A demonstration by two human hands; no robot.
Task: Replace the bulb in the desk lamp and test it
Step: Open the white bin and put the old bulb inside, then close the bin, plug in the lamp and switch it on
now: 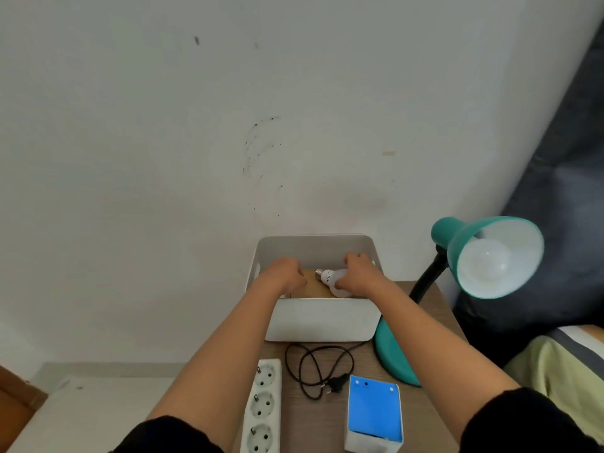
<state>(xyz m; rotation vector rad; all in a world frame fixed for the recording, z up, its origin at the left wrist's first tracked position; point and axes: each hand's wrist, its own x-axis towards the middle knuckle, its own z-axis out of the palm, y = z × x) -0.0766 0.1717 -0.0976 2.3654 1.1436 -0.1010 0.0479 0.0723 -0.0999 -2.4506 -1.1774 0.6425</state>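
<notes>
Both my hands reach into a white bin (322, 320) at the back of the small table. My right hand (358, 274) grips a white bulb (330, 277) with a metal screw base, lying inside the bin. My left hand (282, 273) is curled shut inside the bin beside it; I cannot see anything in it. A teal desk lamp (496, 253) stands on the right, its shade facing me with a white bulb (487, 259) fitted in it, unlit. Its black cord and plug (336, 384) lie loose on the table.
A white power strip (263, 407) lies at the table's front left. A blue and white bulb carton (374, 416) stands open at the front right. The lamp's teal base (392, 354) sits right of the bin. A bed is on the right, a wall behind.
</notes>
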